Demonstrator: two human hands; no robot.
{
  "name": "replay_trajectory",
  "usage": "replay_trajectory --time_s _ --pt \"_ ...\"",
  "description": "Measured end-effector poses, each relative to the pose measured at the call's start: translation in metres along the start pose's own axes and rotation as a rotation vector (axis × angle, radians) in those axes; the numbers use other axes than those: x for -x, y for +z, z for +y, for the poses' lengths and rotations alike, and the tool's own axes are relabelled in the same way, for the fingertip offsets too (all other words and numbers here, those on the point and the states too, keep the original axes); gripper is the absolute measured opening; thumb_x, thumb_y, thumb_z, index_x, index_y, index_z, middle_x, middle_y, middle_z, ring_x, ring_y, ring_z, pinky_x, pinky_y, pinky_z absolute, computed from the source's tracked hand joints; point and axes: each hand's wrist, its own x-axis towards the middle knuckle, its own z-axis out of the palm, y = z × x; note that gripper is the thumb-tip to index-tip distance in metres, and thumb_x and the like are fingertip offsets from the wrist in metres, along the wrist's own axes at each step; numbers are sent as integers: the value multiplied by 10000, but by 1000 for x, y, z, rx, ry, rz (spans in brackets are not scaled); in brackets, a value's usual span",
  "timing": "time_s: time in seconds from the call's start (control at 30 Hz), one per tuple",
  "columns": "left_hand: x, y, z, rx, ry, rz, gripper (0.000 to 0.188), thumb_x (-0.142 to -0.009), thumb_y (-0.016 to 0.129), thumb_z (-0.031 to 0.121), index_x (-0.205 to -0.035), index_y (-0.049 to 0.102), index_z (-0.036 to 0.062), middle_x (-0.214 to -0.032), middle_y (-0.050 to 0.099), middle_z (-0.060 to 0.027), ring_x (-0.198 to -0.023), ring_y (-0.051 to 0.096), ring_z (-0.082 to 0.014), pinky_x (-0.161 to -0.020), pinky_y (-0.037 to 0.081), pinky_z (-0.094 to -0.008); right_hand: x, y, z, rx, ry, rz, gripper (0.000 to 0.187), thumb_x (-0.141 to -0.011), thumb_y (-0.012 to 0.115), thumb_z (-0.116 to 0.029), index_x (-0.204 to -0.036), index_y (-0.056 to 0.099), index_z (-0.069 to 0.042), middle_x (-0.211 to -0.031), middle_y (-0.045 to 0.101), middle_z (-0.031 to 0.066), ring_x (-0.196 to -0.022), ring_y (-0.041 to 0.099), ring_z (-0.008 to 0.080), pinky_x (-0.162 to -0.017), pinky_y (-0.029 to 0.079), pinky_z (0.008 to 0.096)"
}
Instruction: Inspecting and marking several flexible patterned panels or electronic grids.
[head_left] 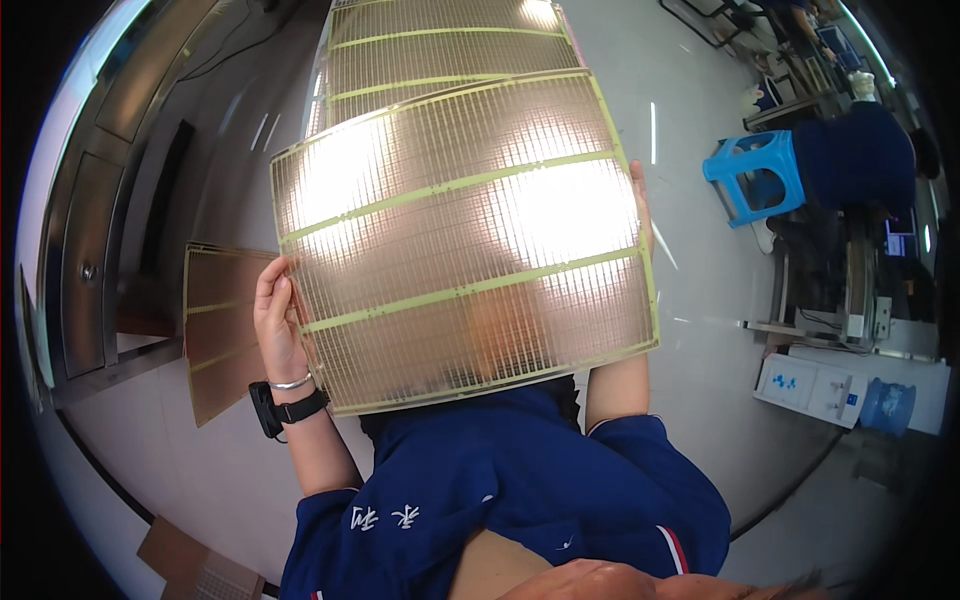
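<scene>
Between my hands is a large, glossy copper-coloured grid panel [420, 290] with yellow-green strips, looking like a circuit board sheet. My left hand [277, 312] grips its left edge, fingers curled at the rim. At the right edge, fingers of my right hand [641, 200] hold the panel; most of that hand is hidden behind it. Bright light glares off the surface. Beyond its far edge, and partly covered by it, lies a similar panel [450, 55]. My left wrist carries a bracelet and a black strapped device [268, 409].
Left of me, another copper-coloured panel [215, 320] stands low near a metal cabinet [95, 260]. A blue plastic stool [755, 178] stands at the right, beside a person in dark clothing [860, 160]. A white unit with a blue water bottle [886, 405] is further right.
</scene>
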Motion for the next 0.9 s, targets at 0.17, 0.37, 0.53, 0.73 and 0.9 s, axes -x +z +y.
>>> replay_trajectory --time_s 0.17,0.37,0.53,0.73,0.9 --pt "0 -13 -4 40 11 14 224 -920 454 11 -1128 533 33 -1106 590 -87 -991 579 -136 -869 487 -254 11 17 -12 236 36 63 403 -967 348 -235 -1311 355 -24 -1193 514 159 -1069 570 217 -879 523 299" --pt "-1 -15 8 156 54 67 233 -917 446 0 -1133 518 49 -1103 582 -89 -975 588 -146 -859 508 -266 3 -37 -30 317 155 -285 432 -949 448 -215 -1278 428 64 -1177 558 186 -1057 563 202 -869 486 293" --pt "-7 -22 10 240 49 -73 344 -923 437 31 -1266 443 60 -1261 482 -114 -1169 474 -191 -994 419 -333 1 -44 -27 490 145 -336 387 -931 503 -193 -1222 484 62 -1145 576 134 -1038 556 175 -889 449 284" --pt "1 -1 18 452 -13 -216 467 -965 386 249 -1394 305 82 -1389 367 -106 -1246 395 -217 -1033 359 -357 -3 -49 -22 467 -38 -280 364 -941 469 -166 -1219 479 69 -1150 570 131 -1047 546 179 -900 425 277" --pt "5 11 3 225 -81 -103 453 -983 337 369 -1253 470 31 -1180 549 -67 -1039 532 -154 -905 433 -300 -3 -54 -24 471 -99 -252 389 -955 436 -175 -1249 441 80 -1193 545 151 -1084 534 194 -917 422 288"
